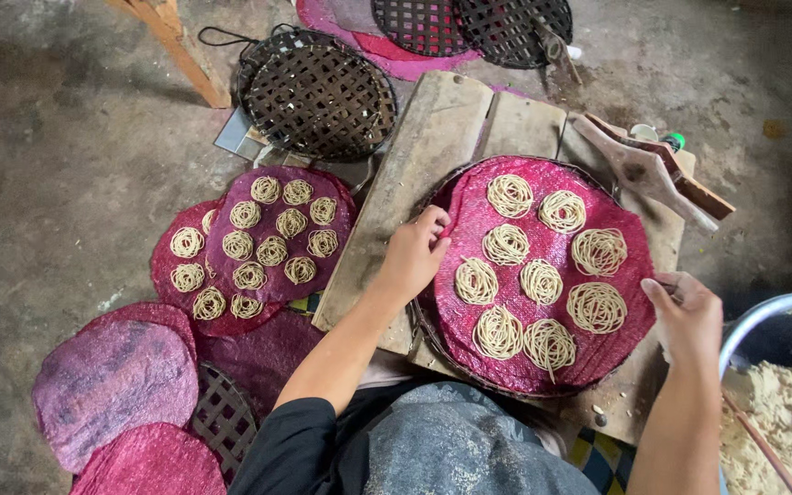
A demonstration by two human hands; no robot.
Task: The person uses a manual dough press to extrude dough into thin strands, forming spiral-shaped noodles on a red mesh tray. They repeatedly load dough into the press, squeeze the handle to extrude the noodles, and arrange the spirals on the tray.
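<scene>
Grey cloth over the person's lap [456,449] fills the bottom of the head view, with a black sleeve [291,449] running up from it to the left hand [414,257]. That hand rests on the left rim of a round tray lined with a magenta mesh mat [543,367], its fingers curled and pinching the mat's edge. Nine coiled noodle nests [541,280] lie on this mat, none touching the next. The right hand [689,321] sits at the tray's right edge, fingers bent loosely inward; whether it grips anything I cannot tell. Just right of it stands a metal basin [763,316] of pale crumbly dough [776,417]. The tray sits on worn wooden planks [414,174], and a wooden press [653,170] lies at their far right corner. On the concrete floor to the left, more magenta mats [281,275] carry smaller nests [272,249], bare mats [116,385] are stacked nearer, and a dark woven bamboo tray [315,93] lies beyond.
</scene>
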